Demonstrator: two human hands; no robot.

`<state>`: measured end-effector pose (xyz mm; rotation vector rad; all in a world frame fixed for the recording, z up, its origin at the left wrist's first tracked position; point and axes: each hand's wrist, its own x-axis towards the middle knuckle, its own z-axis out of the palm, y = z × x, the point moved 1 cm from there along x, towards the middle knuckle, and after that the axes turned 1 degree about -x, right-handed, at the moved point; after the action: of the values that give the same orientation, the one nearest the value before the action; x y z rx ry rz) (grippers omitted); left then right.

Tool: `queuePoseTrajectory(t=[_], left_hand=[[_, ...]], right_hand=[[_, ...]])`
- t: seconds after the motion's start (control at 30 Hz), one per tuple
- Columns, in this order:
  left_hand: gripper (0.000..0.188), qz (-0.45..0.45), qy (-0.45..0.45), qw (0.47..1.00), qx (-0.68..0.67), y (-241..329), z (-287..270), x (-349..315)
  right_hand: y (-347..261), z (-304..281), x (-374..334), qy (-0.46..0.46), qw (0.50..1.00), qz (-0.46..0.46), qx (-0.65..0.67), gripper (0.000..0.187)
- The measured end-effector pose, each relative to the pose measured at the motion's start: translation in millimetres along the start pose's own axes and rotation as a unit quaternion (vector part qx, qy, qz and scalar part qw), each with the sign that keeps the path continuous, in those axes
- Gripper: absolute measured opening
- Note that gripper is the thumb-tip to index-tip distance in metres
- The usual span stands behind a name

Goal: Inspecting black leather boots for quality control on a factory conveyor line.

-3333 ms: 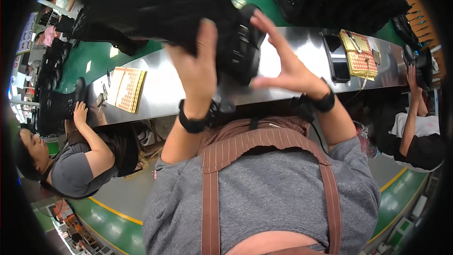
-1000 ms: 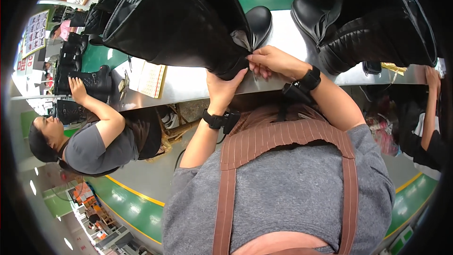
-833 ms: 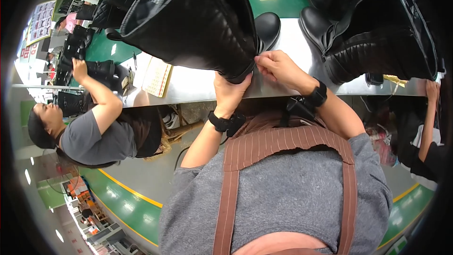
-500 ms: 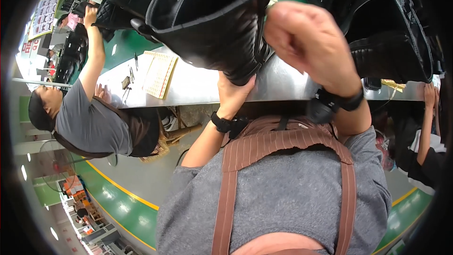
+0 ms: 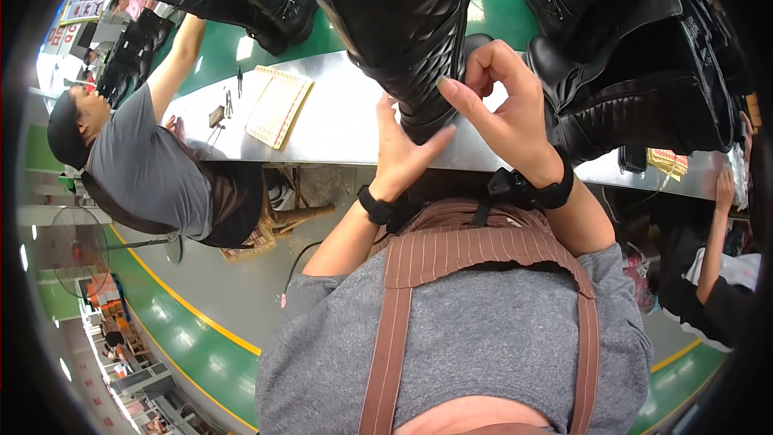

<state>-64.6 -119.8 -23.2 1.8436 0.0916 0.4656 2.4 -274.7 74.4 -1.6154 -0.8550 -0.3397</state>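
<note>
A tall black quilted boot [image 5: 419, 40] stands upright in front of me, its wide top opening toward me. My left hand [image 5: 403, 153] cups the back of the boot low at the ankle, thumb stretched out to one side and the other fingers partly hidden by the leather. Beside the right side of the shaft is my right hand [image 5: 511, 113], its thumb tip close to the quilting and its fingers bent but apart from the thumb. Nothing shows between them. The boot's toe is mostly hidden behind the shaft.
More black boots [image 5: 652, 72] crowd the right of the metal table [image 5: 338, 105]. At left lie a patterned yellow pad [image 5: 278, 105] and small dark tools [image 5: 217, 117]. A co-worker [image 5: 153, 161] at left reaches toward other boots [image 5: 241, 0]; another person's hand [image 5: 725, 189] is far right.
My right hand has come down and inward from the boot's upper side, its fingers opening out. The boot now stands straighter and farther away. My left hand stays at its ankle.
</note>
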Motion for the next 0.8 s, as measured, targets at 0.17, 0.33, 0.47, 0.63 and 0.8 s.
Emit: queuePoseTrajectory(t=[0.17, 0.33, 0.47, 0.63, 0.8], left_hand=[[0.076, 0.366, 0.195, 0.91, -0.005, 63, -49, 27], [0.055, 0.32, 0.114, 0.94, -0.004, 111, -54, 59], [0.038, 0.316, 0.153, 0.936, 0.003, 121, -47, 59], [0.037, 0.324, 0.169, 0.931, -0.008, 117, -46, 58], [0.037, 0.286, 0.172, 0.942, -0.046, 116, -46, 56]], right_hand=[[-6, 4, 8, 0.002, 0.999, -0.005, 0.04, 0.025], [-22, 10, 26, 0.023, 0.994, -0.085, 0.059, 0.027], [-27, 12, 37, 0.02, 0.995, -0.097, 0.025, 0.03], [-24, 18, 44, 0.015, 0.999, -0.031, -0.012, 0.036], [-27, 16, 42, 0.015, 0.998, -0.04, 0.04, 0.035]])
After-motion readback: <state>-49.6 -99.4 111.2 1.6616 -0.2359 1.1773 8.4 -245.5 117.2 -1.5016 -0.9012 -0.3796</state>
